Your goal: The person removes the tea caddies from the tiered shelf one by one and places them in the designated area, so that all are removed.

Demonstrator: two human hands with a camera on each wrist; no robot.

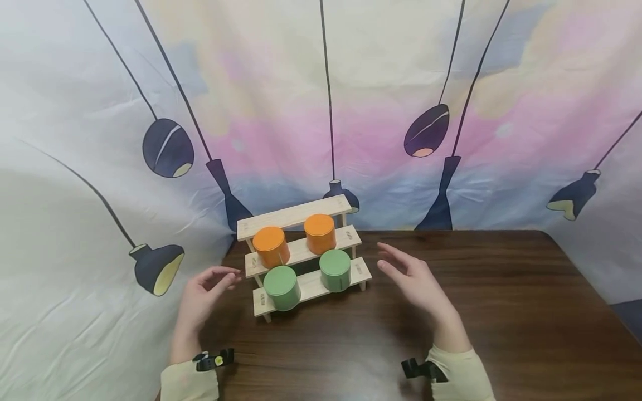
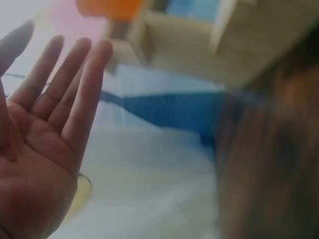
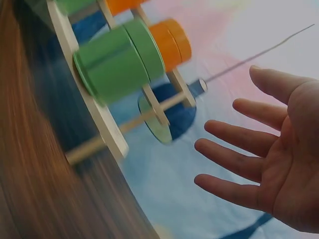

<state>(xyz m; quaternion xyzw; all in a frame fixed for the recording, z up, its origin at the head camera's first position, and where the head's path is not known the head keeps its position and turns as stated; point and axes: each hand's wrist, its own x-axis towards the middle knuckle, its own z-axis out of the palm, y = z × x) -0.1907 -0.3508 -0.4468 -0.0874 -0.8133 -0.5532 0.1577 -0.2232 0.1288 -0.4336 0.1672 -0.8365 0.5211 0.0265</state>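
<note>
A three-step wooden rack stands on the table in the head view. Two orange cylindrical tins sit on its middle step, and two green tins on its lowest step; the top step is bare. My left hand hovers just left of the rack, fingers slightly bent and holding nothing. To the right of the rack, apart from it, my right hand is held with loosely extended fingers. In the right wrist view a green tin is near, beyond the spread fingers.
The dark brown wooden table extends to the right and front of the rack. Behind it hangs a cloth printed with lamps, which also runs along the left side. Black straps with small devices are on both wrists.
</note>
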